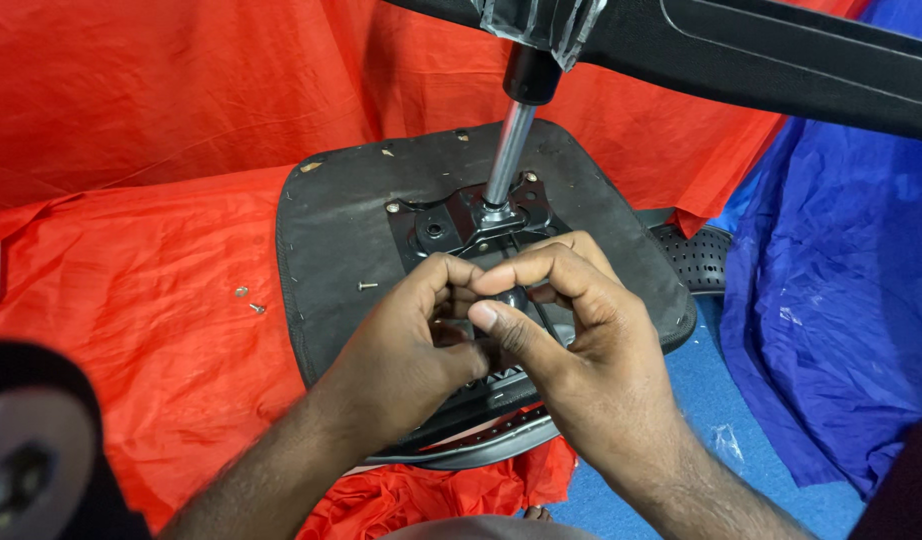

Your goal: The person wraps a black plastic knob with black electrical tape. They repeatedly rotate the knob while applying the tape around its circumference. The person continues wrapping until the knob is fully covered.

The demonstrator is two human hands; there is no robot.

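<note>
An upturned black chair seat [341,215] lies on red cloth, its metal mounting plate [451,225] facing up. A silver gas cylinder [509,150] rises from the plate toward the black chair base [781,60] at the top. My left hand [401,345] and my right hand [571,330] meet over the front of the plate. Their fingertips pinch a small black knob [511,298] between them. What lies under the palms is hidden.
Loose screws lie on the seat [367,286] and on the red cloth [249,300]. Blue plastic sheeting [841,300] covers the right side, with blue floor [701,400] below. A perforated black chair part [696,255] sits behind the seat. A blurred dark wheel [31,450] fills the lower left corner.
</note>
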